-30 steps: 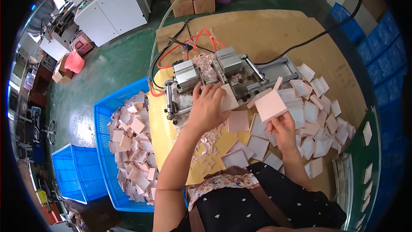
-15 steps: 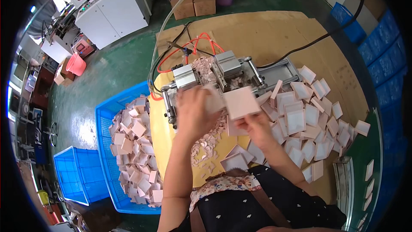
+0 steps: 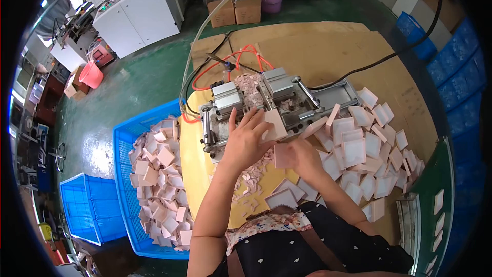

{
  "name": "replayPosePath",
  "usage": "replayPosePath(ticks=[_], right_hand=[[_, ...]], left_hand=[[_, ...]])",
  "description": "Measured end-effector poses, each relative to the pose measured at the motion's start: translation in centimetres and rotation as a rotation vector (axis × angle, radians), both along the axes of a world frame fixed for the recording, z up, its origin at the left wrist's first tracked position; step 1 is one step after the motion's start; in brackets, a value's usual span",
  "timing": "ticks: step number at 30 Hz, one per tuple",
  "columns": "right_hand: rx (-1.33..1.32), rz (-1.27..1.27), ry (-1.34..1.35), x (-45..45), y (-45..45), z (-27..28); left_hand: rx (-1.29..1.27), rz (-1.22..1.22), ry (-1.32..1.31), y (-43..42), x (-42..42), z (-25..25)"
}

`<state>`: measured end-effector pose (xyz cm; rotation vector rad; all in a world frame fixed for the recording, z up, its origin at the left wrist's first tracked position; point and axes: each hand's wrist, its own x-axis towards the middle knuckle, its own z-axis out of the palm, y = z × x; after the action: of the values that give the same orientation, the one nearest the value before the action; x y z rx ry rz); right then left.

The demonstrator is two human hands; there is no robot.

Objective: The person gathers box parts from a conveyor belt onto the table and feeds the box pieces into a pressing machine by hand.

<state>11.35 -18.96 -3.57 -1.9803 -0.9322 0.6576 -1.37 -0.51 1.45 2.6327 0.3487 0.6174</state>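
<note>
My left hand (image 3: 249, 138) is over the front of a metal clamp machine (image 3: 277, 84), fingers partly fanned out. Between its thumb and fingers is a shallow, pale pink square box (image 3: 275, 124), tilted in front of the right clamp block. Just below and to the right, my right hand (image 3: 303, 157) curls its fingers at the edge of a second pink box (image 3: 283, 155); some fingertips are hidden. Pink scrap pieces (image 3: 251, 177) are strewn below the hands and between the two clamp blocks.
A heap of shallow pink boxes with white insides (image 3: 353, 149) covers the table's right side. At left stand a blue crate (image 3: 120, 174) full of similar pieces and another blue crate (image 3: 92, 210). Red air hoses (image 3: 246, 50) and a black cable (image 3: 379, 56) cross the cardboard-covered table (image 3: 328, 36).
The box that my right hand held up is now at my left hand, near the clamps. My right hand has dropped lower to the second box. The view has shifted slightly.
</note>
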Motion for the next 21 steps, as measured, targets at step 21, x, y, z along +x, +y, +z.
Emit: replayPosePath(ticks=[21], right_hand=[[0.089,0.480,-1.178,1.7,5.6,8.5]], left_hand=[[0.026,0.099,-0.073,-2.3,-1.5,-0.6]])
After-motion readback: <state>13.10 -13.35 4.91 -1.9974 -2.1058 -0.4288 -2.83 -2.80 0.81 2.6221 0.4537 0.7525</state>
